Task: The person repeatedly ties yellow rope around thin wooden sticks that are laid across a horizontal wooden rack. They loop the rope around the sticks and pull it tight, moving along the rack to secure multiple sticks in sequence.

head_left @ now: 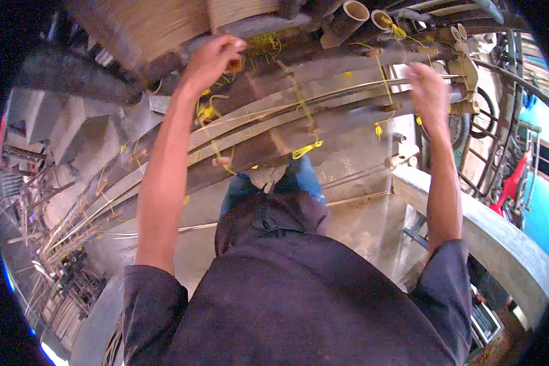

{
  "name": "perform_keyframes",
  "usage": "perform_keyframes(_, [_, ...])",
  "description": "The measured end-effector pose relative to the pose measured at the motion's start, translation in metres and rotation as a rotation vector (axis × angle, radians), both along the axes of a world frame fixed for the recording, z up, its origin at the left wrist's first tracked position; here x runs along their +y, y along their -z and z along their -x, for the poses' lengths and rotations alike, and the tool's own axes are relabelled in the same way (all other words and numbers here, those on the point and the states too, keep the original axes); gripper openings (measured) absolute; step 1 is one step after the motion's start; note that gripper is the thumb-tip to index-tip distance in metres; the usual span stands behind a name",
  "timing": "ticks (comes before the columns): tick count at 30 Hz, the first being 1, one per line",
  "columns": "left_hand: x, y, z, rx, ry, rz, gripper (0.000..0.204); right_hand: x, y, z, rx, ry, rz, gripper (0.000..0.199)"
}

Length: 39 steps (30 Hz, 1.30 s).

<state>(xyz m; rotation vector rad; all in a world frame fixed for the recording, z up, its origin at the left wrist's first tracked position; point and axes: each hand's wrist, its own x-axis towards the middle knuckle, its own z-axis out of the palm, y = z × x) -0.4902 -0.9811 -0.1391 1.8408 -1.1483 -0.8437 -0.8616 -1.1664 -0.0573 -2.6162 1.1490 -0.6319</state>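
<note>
My left hand reaches over the far side of a long frame of wooden or bamboo poles. Its fingers are curled, and a small orange-brown piece shows just below them; whether they hold it is unclear. Farther right, my right hand hovers over the frame's right end, smeared by motion. Long thin pale strips run lengthwise along the frame. Yellow cord is tied round it in several places, with short wooden pegs at the ties.
Cut bamboo tubes lie beyond the frame. A pale concrete ledge curves along my right side. Farther right are a wheel and a red object. At the left stand grey angular blocks and stacked sticks.
</note>
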Motion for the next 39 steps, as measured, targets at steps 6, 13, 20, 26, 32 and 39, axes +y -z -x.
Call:
perform_keyframes(6, [0.159, -0.031, -0.051, -0.056, -0.262, 0.077, 0.031, 0.211, 0.03, 0.054, -0.215, 0.256, -0.89, 0.013])
perform_keyframes(13, [0.195, -0.06, -0.032, 0.208, -0.189, 0.211, 0.019, 0.051, -0.002, -0.036, 0.335, -0.005, 0.038, 0.021])
perform_keyframes(20, [0.256, -0.068, -0.035, 0.153, -0.3, 0.122, 0.018, 0.006, 0.058, 0.041, -0.545, 0.694, -0.665, 0.03])
perform_keyframes(26, [0.268, -0.057, -0.031, 0.146, -0.394, 0.026, 0.019, 0.029, 0.021, 0.004, 0.079, 0.07, -0.314, 0.039])
perform_keyframes(32, [0.242, -0.076, -0.002, 0.044, -0.244, -0.002, 0.02, -0.006, 0.084, 0.039, -0.488, 0.406, -0.669, 0.031])
perform_keyframes(39, [0.247, -0.061, 0.013, -0.042, -0.354, -0.01, 0.018, 0.268, 0.103, -0.026, -0.087, -0.037, -1.439, 0.022])
